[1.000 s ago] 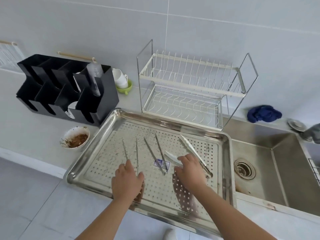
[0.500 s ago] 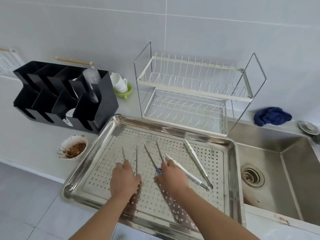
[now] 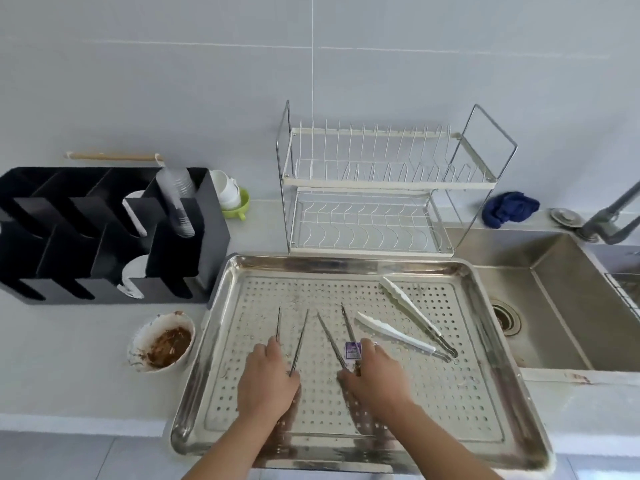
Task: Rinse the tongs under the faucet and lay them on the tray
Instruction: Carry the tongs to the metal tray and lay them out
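A perforated steel tray lies on the counter with three pairs of tongs in it. My left hand is closed over the hinge end of the thin metal tongs on the left. My right hand covers the hinge end of the middle metal tongs, which carry a purple label. White-tipped tongs lie loose to the right, arms spread. The faucet stands at the far right over the sink; no water is visible.
A wire dish rack stands behind the tray. A black compartment organizer sits at the left, with a bowl of brown residue in front of it. A blue cloth lies behind the sink.
My right hand has left the white-tipped tongs and moved left onto the labelled metal tongs. My left hand has stayed on the left tongs. The camera view has tilted upward.
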`<state>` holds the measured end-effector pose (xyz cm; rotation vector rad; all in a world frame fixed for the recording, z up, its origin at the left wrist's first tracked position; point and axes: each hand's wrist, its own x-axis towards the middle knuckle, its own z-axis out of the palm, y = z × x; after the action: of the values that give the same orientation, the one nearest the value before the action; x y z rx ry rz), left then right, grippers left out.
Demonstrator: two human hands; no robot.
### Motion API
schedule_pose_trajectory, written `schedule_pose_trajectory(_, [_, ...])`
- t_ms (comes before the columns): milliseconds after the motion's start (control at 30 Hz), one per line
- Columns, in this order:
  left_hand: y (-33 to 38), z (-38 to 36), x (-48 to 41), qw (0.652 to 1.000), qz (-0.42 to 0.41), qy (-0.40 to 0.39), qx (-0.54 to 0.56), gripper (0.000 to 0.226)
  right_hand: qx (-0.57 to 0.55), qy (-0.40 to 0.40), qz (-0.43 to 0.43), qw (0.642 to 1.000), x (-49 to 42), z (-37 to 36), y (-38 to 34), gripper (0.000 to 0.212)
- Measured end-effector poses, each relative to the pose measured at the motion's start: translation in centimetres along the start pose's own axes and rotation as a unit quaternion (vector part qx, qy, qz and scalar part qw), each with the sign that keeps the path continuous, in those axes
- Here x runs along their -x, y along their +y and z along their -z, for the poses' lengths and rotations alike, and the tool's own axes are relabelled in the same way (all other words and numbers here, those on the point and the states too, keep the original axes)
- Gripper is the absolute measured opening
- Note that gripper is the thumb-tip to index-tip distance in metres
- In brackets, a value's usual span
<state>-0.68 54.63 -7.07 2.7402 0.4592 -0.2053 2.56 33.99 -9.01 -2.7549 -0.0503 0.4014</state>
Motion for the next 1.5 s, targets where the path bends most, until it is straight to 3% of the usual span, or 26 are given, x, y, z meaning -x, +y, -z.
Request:
schedule_pose_trajectory(200, [-1.4, 0.1, -1.4, 0.998, -0.021, -0.048, 0.031, 0.065, -0.027, 0.012, -0.059, 0.998, 0.4, -0.8, -1.9, 0.044])
schedule_pose_trajectory(533, [-1.3, 0.4, -1.8, 0.997, -0.016, -0.049, 0.062, 0.068, -0.046, 0.009, -0.058, 0.997, 0.2, -1.6, -3.2, 0.053])
schedule_pose_trajectory(767, [-1.3, 0.4, -1.7, 0.996, -0.002, -0.053, 0.072, 0.07, -0.05, 0.0, -0.07, 0.996, -0.1, -1.7, -4.2, 0.038])
schedule_pose_trajectory(1500, [-2.0, -0.2, -1.9, 0.994, -0.007, -0.051, 0.096, 0.076, -0.074, 0.011, -0.089, 0.993, 0.2, -1.9, -4.7, 0.046])
